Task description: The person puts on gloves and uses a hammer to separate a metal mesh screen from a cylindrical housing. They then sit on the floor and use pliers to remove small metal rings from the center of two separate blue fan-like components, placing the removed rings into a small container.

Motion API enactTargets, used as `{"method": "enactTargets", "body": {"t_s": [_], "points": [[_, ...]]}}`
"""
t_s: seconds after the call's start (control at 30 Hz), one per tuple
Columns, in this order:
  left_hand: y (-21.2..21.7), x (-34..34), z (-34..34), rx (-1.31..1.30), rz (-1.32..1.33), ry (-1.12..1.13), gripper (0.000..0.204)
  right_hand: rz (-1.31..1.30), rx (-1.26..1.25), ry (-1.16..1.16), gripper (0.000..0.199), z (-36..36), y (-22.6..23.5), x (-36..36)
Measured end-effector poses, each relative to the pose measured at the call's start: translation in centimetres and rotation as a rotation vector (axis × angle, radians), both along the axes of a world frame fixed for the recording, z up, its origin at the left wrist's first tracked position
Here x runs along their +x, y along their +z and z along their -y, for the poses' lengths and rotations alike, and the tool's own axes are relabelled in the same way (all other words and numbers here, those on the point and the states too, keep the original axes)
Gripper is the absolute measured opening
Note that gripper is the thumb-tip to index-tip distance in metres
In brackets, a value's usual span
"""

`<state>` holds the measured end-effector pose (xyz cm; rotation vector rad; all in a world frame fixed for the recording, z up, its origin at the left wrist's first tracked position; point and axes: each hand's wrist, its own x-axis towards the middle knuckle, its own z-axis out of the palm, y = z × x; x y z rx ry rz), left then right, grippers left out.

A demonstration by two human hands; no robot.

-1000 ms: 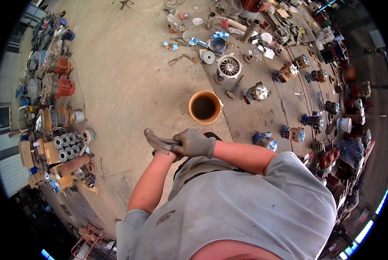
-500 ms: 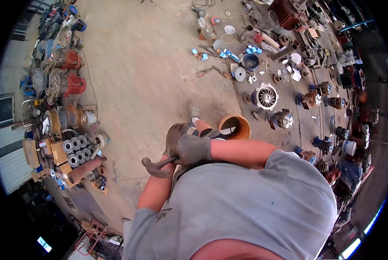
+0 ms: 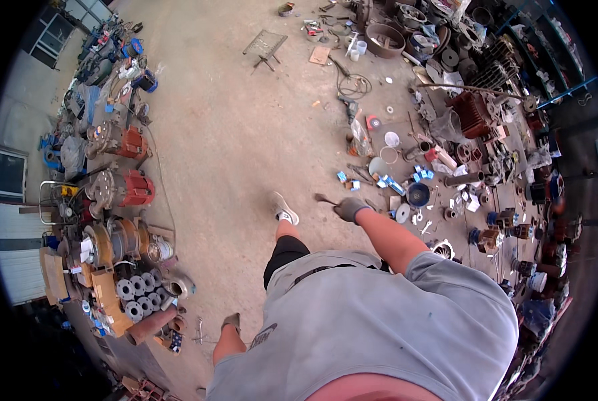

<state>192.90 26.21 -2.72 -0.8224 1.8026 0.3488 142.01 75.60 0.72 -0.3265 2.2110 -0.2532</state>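
My right hand (image 3: pixel 349 209), in a dark grey work glove, is closed and held out ahead over the floor. A hammer (image 3: pixel 324 198) pokes out from it to the left; its handle is mostly hidden by the glove. Down at my left side hangs my left hand (image 3: pixel 231 321), gloved in the same way and partly seen, with its fingers too unclear to read. It touches nothing that I can make out. Nearest to my right hand lie small blue-and-white boxes (image 3: pixel 387 182) and a blue bowl (image 3: pixel 418 194) on the floor.
On the left stand red-ended motors (image 3: pixel 135 188) and a stack of grey flanged rings (image 3: pixel 137 295). At the right lie a grey disc (image 3: pixel 402 212), a finned housing (image 3: pixel 442 249) and several motors (image 3: pixel 489 239). Ahead are a power tool (image 3: pixel 350 107) and a folding stool (image 3: pixel 265 45).
My hands were together at my waist with the hammer; now they are apart. The right has swung forward with the hammer, the left down to my side. I have moved forward across the floor.
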Motion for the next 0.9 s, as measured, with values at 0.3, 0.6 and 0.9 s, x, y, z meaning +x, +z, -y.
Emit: {"method": "enactTargets", "body": {"t_s": [0.3,0.6,0.9], "points": [[1.4,-31.5,15.2,0.178,-0.23,0.607,0.057,0.375,0.57,-0.531,0.045,-14.2,2.1,-8.9],[0.0,-77.7,31.8,0.265,-0.578,0.655,0.049,0.491,0.372,-0.627,0.036,5.2,-2.9,-26.4],[1.2,-108.7,39.1,0.354,-0.458,0.297,0.055,0.071,0.113,-0.017,0.033,22.8,-10.9,-68.5]]}}
